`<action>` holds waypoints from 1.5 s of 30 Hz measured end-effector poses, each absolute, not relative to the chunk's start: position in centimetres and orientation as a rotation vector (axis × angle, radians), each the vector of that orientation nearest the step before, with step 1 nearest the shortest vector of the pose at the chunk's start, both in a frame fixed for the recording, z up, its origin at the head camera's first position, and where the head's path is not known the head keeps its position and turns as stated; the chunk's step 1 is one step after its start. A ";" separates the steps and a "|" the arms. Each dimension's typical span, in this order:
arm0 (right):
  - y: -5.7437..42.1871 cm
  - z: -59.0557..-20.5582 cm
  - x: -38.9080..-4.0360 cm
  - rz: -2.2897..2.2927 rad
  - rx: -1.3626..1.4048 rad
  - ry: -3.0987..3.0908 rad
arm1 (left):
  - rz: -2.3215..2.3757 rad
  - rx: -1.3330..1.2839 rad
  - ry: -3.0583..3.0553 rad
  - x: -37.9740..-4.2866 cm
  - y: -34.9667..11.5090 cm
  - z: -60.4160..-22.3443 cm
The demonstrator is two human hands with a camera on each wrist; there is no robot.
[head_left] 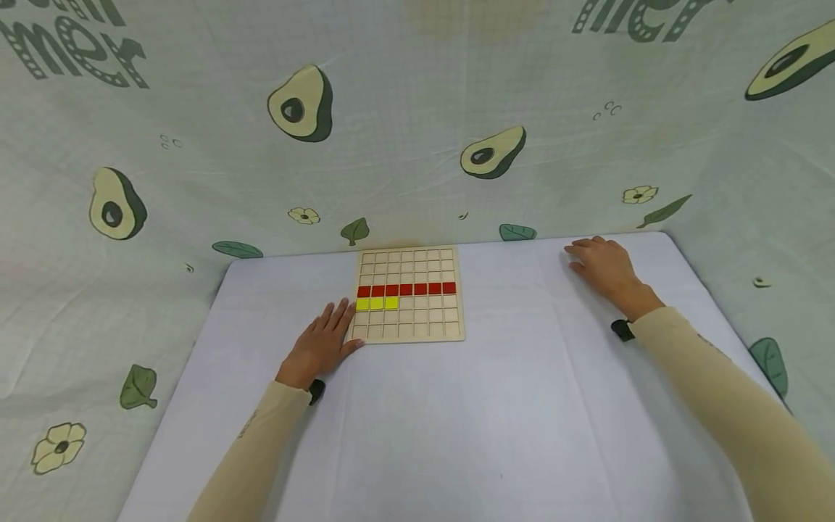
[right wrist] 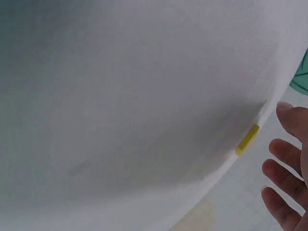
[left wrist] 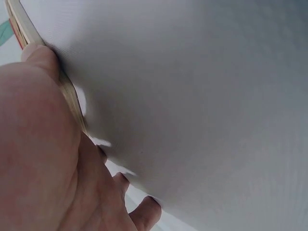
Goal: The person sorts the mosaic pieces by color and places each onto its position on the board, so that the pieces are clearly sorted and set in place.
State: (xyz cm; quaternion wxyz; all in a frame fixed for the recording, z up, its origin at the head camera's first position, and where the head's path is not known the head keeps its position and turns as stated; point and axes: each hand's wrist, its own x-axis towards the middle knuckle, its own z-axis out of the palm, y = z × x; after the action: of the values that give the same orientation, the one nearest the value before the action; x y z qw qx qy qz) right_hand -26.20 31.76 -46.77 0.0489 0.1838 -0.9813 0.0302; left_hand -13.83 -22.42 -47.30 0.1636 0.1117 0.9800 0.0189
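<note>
A light wooden grid board lies on the white table. One row across it is filled with red tiles, and just below, three yellow tiles fill the left end of the following row. My left hand rests against the board's left edge, its thumb at the near left corner and its fingers extended. Over the table's far right part, my right hand holds nothing, fingers loosely bent. A single yellow tile lies on the table beside those fingers in the right wrist view; in the head view it is hidden.
The white table reaches back to a cloth backdrop printed with avocados, leaves and flowers. That cloth also rises along the left and right sides. Dark straps show at both wrists below the beige sleeves.
</note>
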 end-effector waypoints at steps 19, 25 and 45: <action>32.7 -47.3 -27.6 0.082 0.517 -3.072 | 0.043 0.302 2.780 -14.0 -22.3 -47.3; 32.7 -47.4 -27.7 0.069 0.518 -3.066 | 0.039 0.307 2.795 -14.0 -22.5 -47.7; 32.1 -46.8 -27.3 -0.002 0.617 -3.002 | 0.045 0.308 2.797 -14.2 -22.7 -48.2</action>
State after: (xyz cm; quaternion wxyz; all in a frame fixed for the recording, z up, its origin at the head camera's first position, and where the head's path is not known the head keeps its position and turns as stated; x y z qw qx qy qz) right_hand -27.29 32.05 -46.77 0.0383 0.2013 -0.9788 -0.0007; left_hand -14.17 -22.73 -48.17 0.1629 0.1080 0.9806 0.0159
